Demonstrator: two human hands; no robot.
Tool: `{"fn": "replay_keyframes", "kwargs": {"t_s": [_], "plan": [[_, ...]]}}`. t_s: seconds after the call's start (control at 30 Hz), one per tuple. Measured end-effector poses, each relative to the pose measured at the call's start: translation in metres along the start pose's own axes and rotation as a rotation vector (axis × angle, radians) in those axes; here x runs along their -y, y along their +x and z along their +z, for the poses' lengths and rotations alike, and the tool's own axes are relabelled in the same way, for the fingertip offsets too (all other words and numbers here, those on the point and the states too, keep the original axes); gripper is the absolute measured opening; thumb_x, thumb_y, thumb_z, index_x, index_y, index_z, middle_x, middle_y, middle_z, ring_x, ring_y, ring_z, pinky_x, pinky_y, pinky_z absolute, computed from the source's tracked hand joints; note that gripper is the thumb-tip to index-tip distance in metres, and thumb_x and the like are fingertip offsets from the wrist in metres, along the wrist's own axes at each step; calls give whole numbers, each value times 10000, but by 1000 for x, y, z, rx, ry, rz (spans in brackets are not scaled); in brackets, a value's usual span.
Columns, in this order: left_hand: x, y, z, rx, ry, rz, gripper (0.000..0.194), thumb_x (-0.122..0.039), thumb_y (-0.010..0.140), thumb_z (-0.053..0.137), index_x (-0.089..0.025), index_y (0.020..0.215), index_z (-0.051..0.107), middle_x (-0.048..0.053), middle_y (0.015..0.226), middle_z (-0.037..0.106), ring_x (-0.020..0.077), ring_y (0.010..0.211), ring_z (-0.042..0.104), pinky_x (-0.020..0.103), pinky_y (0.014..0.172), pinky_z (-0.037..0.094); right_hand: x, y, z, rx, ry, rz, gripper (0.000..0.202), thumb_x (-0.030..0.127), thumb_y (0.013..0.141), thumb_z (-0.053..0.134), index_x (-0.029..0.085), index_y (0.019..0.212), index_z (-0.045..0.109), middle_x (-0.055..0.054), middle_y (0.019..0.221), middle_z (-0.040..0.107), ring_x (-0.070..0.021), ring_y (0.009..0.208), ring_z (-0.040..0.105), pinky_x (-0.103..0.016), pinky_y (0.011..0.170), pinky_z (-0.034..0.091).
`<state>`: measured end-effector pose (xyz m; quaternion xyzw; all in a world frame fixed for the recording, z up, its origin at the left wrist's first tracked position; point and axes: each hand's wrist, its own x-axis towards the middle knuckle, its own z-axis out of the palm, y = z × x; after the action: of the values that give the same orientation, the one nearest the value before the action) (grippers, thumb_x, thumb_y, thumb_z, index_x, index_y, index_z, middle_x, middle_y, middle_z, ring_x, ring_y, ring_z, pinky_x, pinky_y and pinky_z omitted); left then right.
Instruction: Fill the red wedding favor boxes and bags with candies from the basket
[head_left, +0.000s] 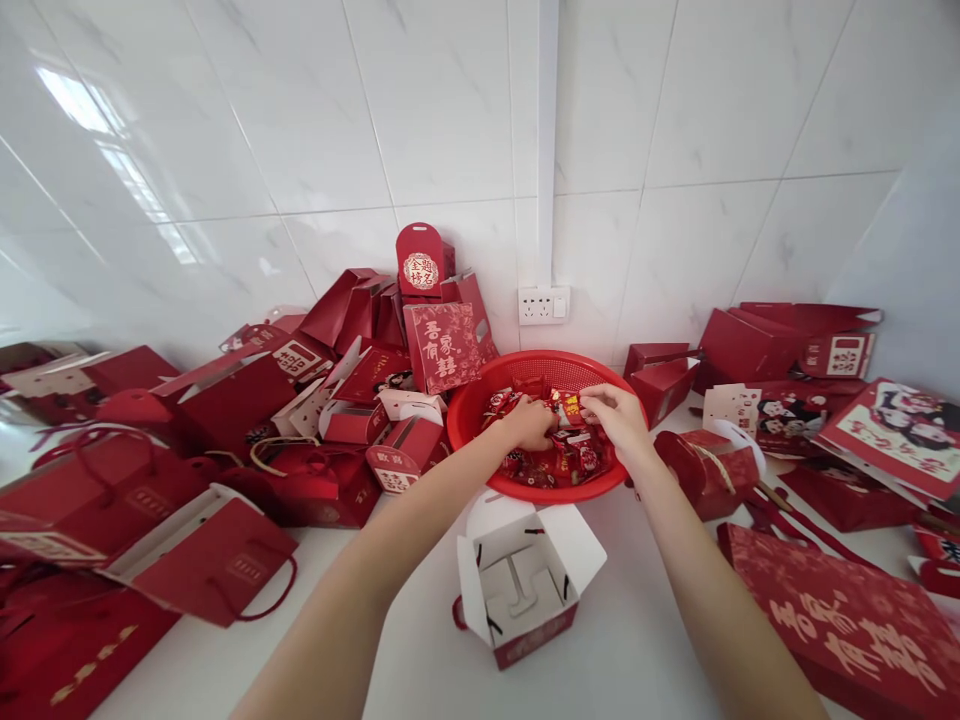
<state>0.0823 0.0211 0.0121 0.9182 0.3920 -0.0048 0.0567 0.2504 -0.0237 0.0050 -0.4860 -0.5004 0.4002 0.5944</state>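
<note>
Right-hand fingers (598,398) pinch a shiny red-and-gold packet (568,408), centre frame. Left-hand fingers (541,436) dip into round red plastic basket (577,372); grip unclear.

The bright red basket (571,373) has a pattern of small holes; its packets (568,409) are red with yellow and white markings. The open box (517,592) is white inside, deep red outside. Grey veins streak the white tiles (450,110).
</note>
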Motion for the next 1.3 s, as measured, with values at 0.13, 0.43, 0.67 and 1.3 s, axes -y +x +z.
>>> {"fn": "replay_keyframes", "kwargs": {"t_s": [0.13,0.43,0.67,1.3], "plan": [[11,-7,-7,-73,-160,-54,144,-229,786,604,-184,684,695,50,680,687,254,863,650,377,954,408,-1,1,0,-3,0,4,232,390,632,723,216,784,692,-46,803,710,-230,802,673,-388,794,565],[19,-11,-12,-213,-559,-87,249,-255,823,501,-144,644,633,-14,601,574,140,630,533,263,686,461,1,-2,4,199,1,60,357,372,633,781,208,943,713,-45,854,756,-228,801,699,-347,687,560],[20,-3,-5,-259,-645,-86,298,-221,882,560,-104,1106,718,67,912,739,169,777,665,288,792,537,2,-3,3,227,-4,53,362,207,476,805,190,814,676,10,742,708,-188,694,641,-327,664,525],[-21,-6,6,326,-189,111,250,-294,764,741,-203,996,753,13,958,742,187,844,658,257,757,486,6,-1,1,42,223,66,330,457,546,841,231,692,650,-34,741,754,-255,739,717,-348,660,559]]}}
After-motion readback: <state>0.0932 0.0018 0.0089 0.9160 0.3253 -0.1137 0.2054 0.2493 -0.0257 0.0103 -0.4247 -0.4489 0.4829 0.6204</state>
